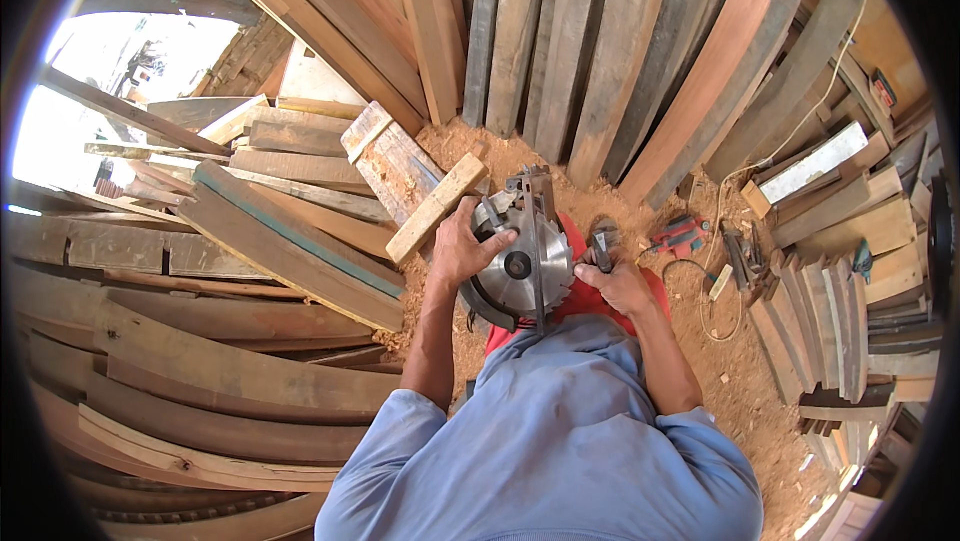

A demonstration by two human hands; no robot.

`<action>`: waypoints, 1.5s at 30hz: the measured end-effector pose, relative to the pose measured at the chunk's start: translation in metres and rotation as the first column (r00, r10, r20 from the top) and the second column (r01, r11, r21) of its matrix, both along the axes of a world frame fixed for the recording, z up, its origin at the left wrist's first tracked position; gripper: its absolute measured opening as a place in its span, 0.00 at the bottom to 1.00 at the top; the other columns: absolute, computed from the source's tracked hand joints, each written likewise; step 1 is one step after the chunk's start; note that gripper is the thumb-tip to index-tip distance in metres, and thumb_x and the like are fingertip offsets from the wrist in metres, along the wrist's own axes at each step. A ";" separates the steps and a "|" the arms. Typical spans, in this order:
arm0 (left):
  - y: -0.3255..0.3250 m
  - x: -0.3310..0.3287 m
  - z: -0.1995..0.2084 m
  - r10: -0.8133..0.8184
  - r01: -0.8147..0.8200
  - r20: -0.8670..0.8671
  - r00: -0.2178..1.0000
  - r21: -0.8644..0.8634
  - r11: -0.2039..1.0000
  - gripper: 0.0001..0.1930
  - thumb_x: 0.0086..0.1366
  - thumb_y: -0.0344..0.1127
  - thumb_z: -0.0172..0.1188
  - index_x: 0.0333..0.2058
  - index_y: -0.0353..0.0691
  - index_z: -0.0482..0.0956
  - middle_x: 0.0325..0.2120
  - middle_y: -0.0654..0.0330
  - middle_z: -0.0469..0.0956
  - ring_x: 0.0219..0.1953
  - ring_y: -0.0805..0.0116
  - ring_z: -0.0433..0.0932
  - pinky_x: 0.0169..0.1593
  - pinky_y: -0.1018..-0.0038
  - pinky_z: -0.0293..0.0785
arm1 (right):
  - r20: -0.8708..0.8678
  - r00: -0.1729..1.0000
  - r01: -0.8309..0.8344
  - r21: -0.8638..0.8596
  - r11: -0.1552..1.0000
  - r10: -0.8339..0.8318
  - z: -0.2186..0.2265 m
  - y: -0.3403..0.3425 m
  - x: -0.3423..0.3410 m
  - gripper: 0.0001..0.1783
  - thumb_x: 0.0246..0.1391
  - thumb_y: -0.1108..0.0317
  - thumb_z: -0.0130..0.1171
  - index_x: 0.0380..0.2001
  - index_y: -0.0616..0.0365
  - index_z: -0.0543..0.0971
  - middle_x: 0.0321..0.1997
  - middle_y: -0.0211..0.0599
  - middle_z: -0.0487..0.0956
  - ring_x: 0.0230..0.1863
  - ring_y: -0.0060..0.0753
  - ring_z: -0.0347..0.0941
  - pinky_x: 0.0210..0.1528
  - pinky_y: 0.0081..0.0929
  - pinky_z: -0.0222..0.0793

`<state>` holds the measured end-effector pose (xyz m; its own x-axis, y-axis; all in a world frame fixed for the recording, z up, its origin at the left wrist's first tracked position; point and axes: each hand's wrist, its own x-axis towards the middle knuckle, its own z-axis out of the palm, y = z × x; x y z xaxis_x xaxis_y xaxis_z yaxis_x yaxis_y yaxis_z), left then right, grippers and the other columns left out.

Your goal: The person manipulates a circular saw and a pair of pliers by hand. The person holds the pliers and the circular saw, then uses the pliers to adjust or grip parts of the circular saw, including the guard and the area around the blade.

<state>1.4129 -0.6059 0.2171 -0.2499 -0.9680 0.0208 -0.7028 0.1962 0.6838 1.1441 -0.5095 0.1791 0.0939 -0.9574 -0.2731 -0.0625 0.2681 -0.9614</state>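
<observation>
Head view: your left hand point(462, 249) grips the circular saw point(541, 203), its blade point(497, 291) fitted; your right hand point(623, 287) clasps a dark tool point(601, 253) nearby; how much is done or left seems unclear.

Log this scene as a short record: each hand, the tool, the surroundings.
Left hand: on a dark metal circular saw, thumb over its round silver steel blade
Right hand: holding a small dark tool near the toothed edge
Left of saw: pale rectangular wooden bar
Right: red power tool on brown sawdust
Beyond: long brown wooden planks, side by side
</observation>
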 end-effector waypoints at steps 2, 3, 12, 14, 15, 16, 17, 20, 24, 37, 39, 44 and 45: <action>-0.002 0.002 -0.005 -0.020 0.017 -0.060 0.998 -0.042 0.999 0.36 0.50 0.50 0.76 0.52 0.35 0.73 0.42 0.45 0.81 0.47 0.46 0.80 0.50 0.59 0.74 | 0.067 0.997 0.028 -0.025 0.999 -0.026 -0.006 0.001 0.000 0.11 0.54 0.64 0.65 0.28 0.61 0.81 0.23 0.22 0.74 0.27 0.18 0.66 0.33 0.24 0.63; -0.003 0.002 -0.006 -0.029 0.023 -0.090 0.996 -0.064 0.998 0.35 0.49 0.50 0.76 0.51 0.37 0.73 0.40 0.45 0.81 0.46 0.44 0.79 0.48 0.58 0.74 | 0.100 0.994 0.041 -0.039 0.998 -0.037 -0.005 -0.001 0.001 0.11 0.55 0.64 0.65 0.28 0.61 0.81 0.23 0.21 0.74 0.27 0.17 0.65 0.32 0.24 0.63; -0.001 0.000 -0.004 0.004 -0.004 -0.060 0.998 -0.003 1.000 0.37 0.49 0.51 0.77 0.51 0.33 0.75 0.40 0.48 0.81 0.46 0.54 0.81 0.50 0.63 0.75 | 0.122 0.990 0.094 -0.155 0.984 -0.075 0.026 -0.033 0.009 0.13 0.53 0.61 0.69 0.30 0.60 0.80 0.24 0.22 0.73 0.26 0.16 0.64 0.30 0.22 0.61; -0.001 -0.003 -0.002 0.005 -0.007 -0.056 0.998 -0.022 1.000 0.37 0.48 0.51 0.78 0.50 0.33 0.75 0.40 0.47 0.81 0.46 0.52 0.80 0.50 0.62 0.74 | 0.058 0.996 0.069 -0.138 0.988 -0.061 0.029 -0.038 0.013 0.12 0.52 0.63 0.69 0.30 0.60 0.79 0.24 0.23 0.72 0.27 0.17 0.65 0.30 0.23 0.62; -0.001 -0.003 -0.001 0.007 -0.008 -0.031 0.999 -0.035 0.999 0.36 0.48 0.52 0.77 0.50 0.34 0.75 0.40 0.46 0.81 0.45 0.49 0.80 0.49 0.60 0.74 | 0.028 0.998 0.054 -0.128 0.990 -0.050 0.030 -0.040 0.016 0.12 0.52 0.63 0.69 0.30 0.60 0.78 0.24 0.24 0.72 0.27 0.18 0.65 0.29 0.23 0.63; 0.000 -0.002 -0.001 0.008 -0.008 -0.006 1.000 -0.048 0.999 0.36 0.49 0.53 0.76 0.50 0.36 0.74 0.39 0.44 0.81 0.44 0.46 0.80 0.48 0.59 0.74 | -0.002 0.998 0.061 -0.124 0.990 -0.062 0.032 -0.042 0.017 0.12 0.51 0.64 0.68 0.31 0.60 0.78 0.24 0.25 0.72 0.27 0.19 0.66 0.30 0.24 0.63; 0.001 -0.002 0.000 0.009 -0.008 0.019 1.000 -0.060 0.998 0.35 0.49 0.54 0.75 0.49 0.37 0.74 0.39 0.43 0.80 0.43 0.42 0.79 0.47 0.57 0.74 | -0.032 0.997 0.070 -0.122 0.990 -0.074 0.035 -0.042 0.018 0.11 0.51 0.65 0.67 0.31 0.61 0.78 0.24 0.26 0.73 0.27 0.19 0.66 0.30 0.25 0.64; 0.000 -0.004 0.001 0.012 -0.011 0.018 1.000 -0.029 1.000 0.36 0.48 0.56 0.76 0.48 0.36 0.74 0.37 0.42 0.81 0.42 0.42 0.80 0.47 0.56 0.74 | -0.094 0.992 0.077 -0.100 0.992 -0.087 0.032 -0.042 0.018 0.10 0.51 0.67 0.66 0.31 0.62 0.77 0.23 0.28 0.73 0.27 0.21 0.67 0.31 0.27 0.66; 0.000 -0.005 0.002 0.002 0.000 0.024 1.000 -0.044 0.999 0.39 0.47 0.59 0.75 0.48 0.35 0.75 0.36 0.42 0.81 0.43 0.42 0.80 0.47 0.56 0.74 | -0.134 0.988 0.073 -0.035 0.997 -0.077 0.036 -0.038 0.016 0.10 0.50 0.68 0.65 0.30 0.64 0.77 0.22 0.28 0.73 0.26 0.22 0.68 0.31 0.28 0.66; 0.003 -0.003 0.005 0.025 -0.024 0.056 0.998 -0.011 1.000 0.42 0.49 0.63 0.72 0.51 0.33 0.75 0.38 0.41 0.81 0.45 0.42 0.80 0.49 0.55 0.74 | -0.049 0.996 0.071 -0.032 0.997 -0.073 0.009 0.004 0.005 0.09 0.54 0.67 0.62 0.24 0.59 0.77 0.20 0.22 0.69 0.23 0.18 0.62 0.27 0.25 0.60; 0.003 -0.003 0.006 0.023 -0.024 0.069 0.997 0.016 1.000 0.44 0.49 0.63 0.71 0.54 0.32 0.73 0.42 0.40 0.80 0.48 0.42 0.79 0.52 0.55 0.72 | -0.075 0.989 0.120 -0.057 0.991 -0.124 0.007 0.003 0.000 0.10 0.55 0.67 0.61 0.24 0.59 0.76 0.20 0.21 0.68 0.23 0.17 0.61 0.27 0.25 0.59; 0.004 0.003 -0.006 0.021 -0.016 0.071 0.997 -0.076 0.997 0.46 0.50 0.64 0.71 0.57 0.32 0.71 0.46 0.40 0.79 0.51 0.43 0.77 0.55 0.56 0.72 | -0.115 0.957 0.253 -0.126 0.959 -0.268 0.027 -0.010 -0.011 0.13 0.57 0.64 0.62 0.23 0.59 0.76 0.19 0.20 0.68 0.22 0.16 0.60 0.24 0.25 0.57; 0.004 0.001 -0.004 0.014 -0.005 0.070 0.997 -0.119 0.993 0.46 0.50 0.64 0.71 0.57 0.32 0.72 0.46 0.40 0.79 0.51 0.43 0.77 0.54 0.56 0.72 | -0.144 0.952 0.252 -0.132 0.959 -0.270 0.031 -0.014 -0.012 0.12 0.57 0.64 0.63 0.23 0.59 0.77 0.19 0.20 0.68 0.22 0.16 0.60 0.25 0.25 0.57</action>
